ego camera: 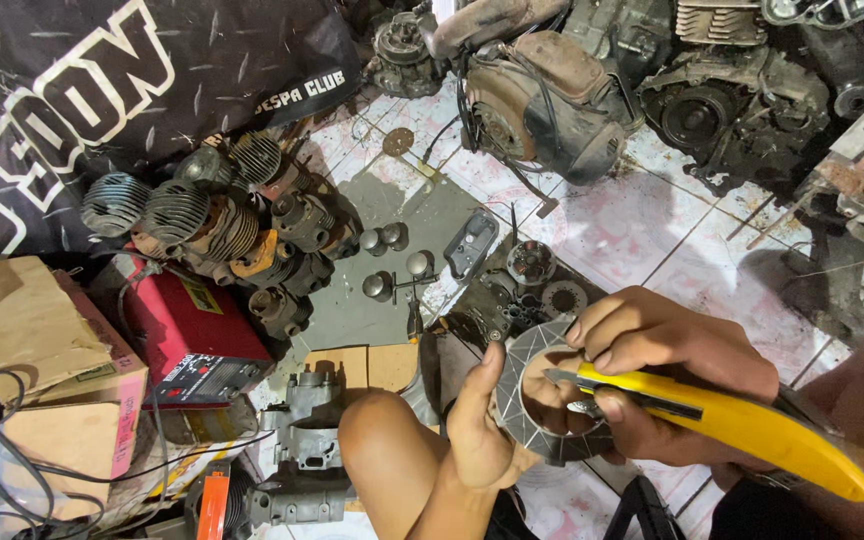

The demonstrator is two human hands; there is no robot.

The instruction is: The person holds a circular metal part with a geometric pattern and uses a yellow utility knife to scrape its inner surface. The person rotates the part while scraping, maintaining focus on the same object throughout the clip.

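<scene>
knife tip perhaps hidden, engines cropped

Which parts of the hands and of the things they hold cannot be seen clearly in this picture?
Head view only:
- Finned round metal part: its far side is hidden by the right hand, its lower edge by the left hand.
- Yellow utility knife: the blade tip is too small to make out; the right hand covers part of the handle.
- Left hand: the fingers lie hidden behind the part.

The utility knife is bright yellow. The finned metal ring is grey (with thin lines all around). The welding machine is red.
</scene>
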